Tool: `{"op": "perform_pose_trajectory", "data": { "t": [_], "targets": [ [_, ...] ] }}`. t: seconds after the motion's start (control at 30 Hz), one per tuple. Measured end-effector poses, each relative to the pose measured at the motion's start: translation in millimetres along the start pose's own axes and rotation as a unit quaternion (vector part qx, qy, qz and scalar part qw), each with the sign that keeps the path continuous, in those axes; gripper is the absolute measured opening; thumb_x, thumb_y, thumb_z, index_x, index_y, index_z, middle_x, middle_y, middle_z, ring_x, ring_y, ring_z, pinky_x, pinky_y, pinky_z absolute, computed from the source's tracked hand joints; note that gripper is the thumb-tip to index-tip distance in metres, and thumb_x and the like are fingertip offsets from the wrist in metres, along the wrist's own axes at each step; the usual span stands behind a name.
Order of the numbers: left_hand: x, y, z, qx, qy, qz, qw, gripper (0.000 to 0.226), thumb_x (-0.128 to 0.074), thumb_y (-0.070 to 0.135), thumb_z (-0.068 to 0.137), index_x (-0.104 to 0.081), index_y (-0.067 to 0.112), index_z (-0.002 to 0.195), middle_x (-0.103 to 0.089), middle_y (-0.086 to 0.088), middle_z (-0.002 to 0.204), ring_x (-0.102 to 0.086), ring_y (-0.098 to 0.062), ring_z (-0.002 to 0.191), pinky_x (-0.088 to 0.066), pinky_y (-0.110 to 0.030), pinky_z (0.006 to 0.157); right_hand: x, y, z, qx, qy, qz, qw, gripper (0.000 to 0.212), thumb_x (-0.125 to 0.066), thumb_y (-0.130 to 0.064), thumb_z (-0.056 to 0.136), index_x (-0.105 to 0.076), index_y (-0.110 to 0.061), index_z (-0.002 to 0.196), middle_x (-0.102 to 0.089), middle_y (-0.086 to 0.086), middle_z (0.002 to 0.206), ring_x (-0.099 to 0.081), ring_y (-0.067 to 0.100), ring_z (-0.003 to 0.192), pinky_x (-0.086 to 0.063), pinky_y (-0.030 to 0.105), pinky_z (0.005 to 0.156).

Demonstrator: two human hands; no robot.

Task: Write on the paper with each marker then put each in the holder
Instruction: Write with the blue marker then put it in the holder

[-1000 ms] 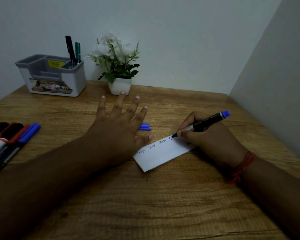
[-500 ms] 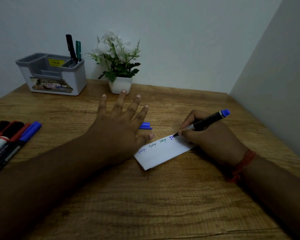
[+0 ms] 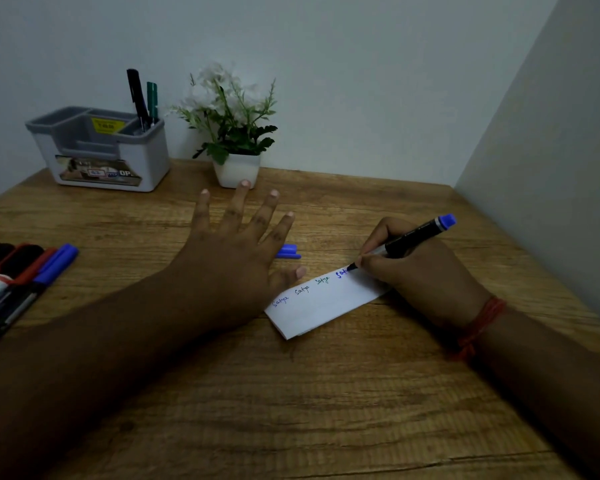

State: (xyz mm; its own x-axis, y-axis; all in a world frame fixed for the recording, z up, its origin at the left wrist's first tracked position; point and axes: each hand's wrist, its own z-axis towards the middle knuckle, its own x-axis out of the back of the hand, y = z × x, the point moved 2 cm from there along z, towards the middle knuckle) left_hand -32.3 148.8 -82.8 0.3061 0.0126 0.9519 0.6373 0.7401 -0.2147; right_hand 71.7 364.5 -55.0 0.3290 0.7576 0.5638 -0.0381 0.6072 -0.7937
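A white strip of paper (image 3: 326,306) lies on the wooden desk with three written words and a fourth partly written in blue. My right hand (image 3: 426,271) grips a black marker with a blue end (image 3: 413,239), its tip touching the paper's far right end. My left hand (image 3: 236,258) lies flat with fingers spread, its thumb pressing the paper's left end. The marker's blue cap (image 3: 288,251) lies just beyond the left hand. Several capped markers (image 3: 21,275) lie at the left edge. The grey and white holder (image 3: 101,150) at the back left has two markers (image 3: 142,98) standing in it.
A small white pot with a flowering plant (image 3: 234,133) stands at the back, right of the holder. A wall (image 3: 551,168) closes the desk's right side. Bare wood lies in front of the paper toward me.
The marker tip has moved rightward along the paper, adding letters to the fourth blue word. My left hand has stayed pressing the paper.
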Motion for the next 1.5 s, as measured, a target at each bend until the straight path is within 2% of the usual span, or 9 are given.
{"op": "perform_pose_trajectory", "data": {
  "t": [0.2,0.33,0.7,0.83,0.93,1.0,1.27,1.4,1.5],
  "targets": [
    [1.7,1.7,-0.7,-0.001,-0.005,0.007,1.0,0.093,0.027,0.077,0.072,0.015,0.032,0.152,0.023,-0.001,0.162,0.028,-0.031,0.146,0.006,-0.067,0.113,0.3,1.2,-0.4,0.002,0.002,0.002,1.0,0.01,-0.073,-0.012,0.082,-0.068,-0.018,0.076,-0.073,-0.005,0.081,-0.065,0.002,0.073,-0.047,0.016,0.058],
    [2.0,1.4,0.0,-0.001,-0.01,0.007,1.0,0.094,0.029,0.077,0.07,0.017,0.032,0.152,0.025,-0.001,0.161,0.029,-0.031,0.146,0.006,-0.068,0.113,1.3,2.3,0.6,-0.004,0.022,0.011,1.0,0.015,-0.073,-0.012,0.082,-0.067,-0.022,0.073,-0.07,-0.011,0.071,-0.061,-0.002,0.066,-0.045,0.014,0.055],
    [-0.4,0.6,-0.1,-0.005,0.002,0.003,1.0,0.091,0.026,0.078,0.074,0.017,0.032,0.151,0.029,0.0,0.158,0.03,-0.03,0.145,0.007,-0.067,0.113,0.7,3.6,0.6,-0.013,0.012,0.001,1.0,0.012,-0.072,-0.011,0.083,-0.066,-0.019,0.075,-0.071,-0.009,0.075,-0.061,-0.005,0.066,-0.045,0.01,0.053],
    [0.8,-0.7,0.0,-0.005,0.002,0.005,1.0,0.09,0.03,0.079,0.07,0.027,0.032,0.146,0.027,0.0,0.16,0.029,-0.031,0.145,0.007,-0.067,0.113,7.2,4.5,0.5,0.015,0.123,0.08,0.989,0.008,-0.069,-0.003,0.083,-0.064,-0.007,0.079,-0.069,-0.004,0.067,-0.061,0.002,0.062,-0.046,0.013,0.056],
    [0.9,-1.2,-0.2,-0.007,0.005,0.004,1.0,0.084,0.03,0.08,0.07,0.033,0.033,0.14,0.028,0.0,0.16,0.029,-0.031,0.146,0.008,-0.067,0.113,12.5,3.8,1.0,0.038,0.163,0.093,0.981,0.009,-0.071,-0.008,0.085,-0.065,-0.011,0.079,-0.065,-0.004,0.066,-0.062,0.002,0.062,-0.049,0.015,0.06],
    [1.1,-1.5,0.0,-0.009,0.004,-0.001,1.0,0.087,0.027,0.08,0.072,0.028,0.034,0.146,0.027,0.0,0.161,0.029,-0.03,0.146,0.008,-0.067,0.113,14.4,2.5,0.9,0.053,0.166,0.088,0.981,0.009,-0.072,-0.011,0.086,-0.065,-0.013,0.081,-0.067,-0.003,0.072,-0.063,0.004,0.065,-0.052,0.022,0.064],
    [8.0,-11.4,4.7,0.008,0.005,-0.042,0.999,0.091,0.028,0.08,0.07,0.019,0.04,0.151,0.025,0.004,0.162,0.028,-0.028,0.146,0.009,-0.065,0.114,14.3,-2.7,-2.7,0.076,0.138,0.124,0.98,0.014,-0.075,-0.016,0.085,-0.062,-0.023,0.086,-0.072,-0.003,0.085,-0.067,0.01,0.071,-0.055,0.026,0.07],
    [9.8,-21.1,9.0,0.008,-0.03,-0.056,0.998,0.084,0.006,0.079,0.08,-0.004,0.041,0.154,0.011,0.004,0.165,0.019,-0.026,0.149,0.011,-0.065,0.114,10.5,-4.8,-5.6,0.079,0.104,0.136,0.982,0.021,-0.076,-0.005,0.087,-0.067,-0.024,0.09,-0.075,-0.004,0.096,-0.072,0.024,0.09,-0.058,0.046,0.083],
    [10.1,-24.8,10.0,0.005,-0.039,-0.144,0.989,0.063,-0.025,0.07,0.092,-0.032,0.042,0.149,-0.014,0.006,0.165,-0.002,-0.02,0.152,0.011,-0.063,0.115,8.5,-8.0,-8.7,0.094,0.069,0.105,0.988,0.019,-0.076,-0.01,0.088,-0.07,-0.026,0.096,-0.075,-0.013,0.102,-0.072,0.012,0.091,-0.056,0.024,0.079]
  ]
}}
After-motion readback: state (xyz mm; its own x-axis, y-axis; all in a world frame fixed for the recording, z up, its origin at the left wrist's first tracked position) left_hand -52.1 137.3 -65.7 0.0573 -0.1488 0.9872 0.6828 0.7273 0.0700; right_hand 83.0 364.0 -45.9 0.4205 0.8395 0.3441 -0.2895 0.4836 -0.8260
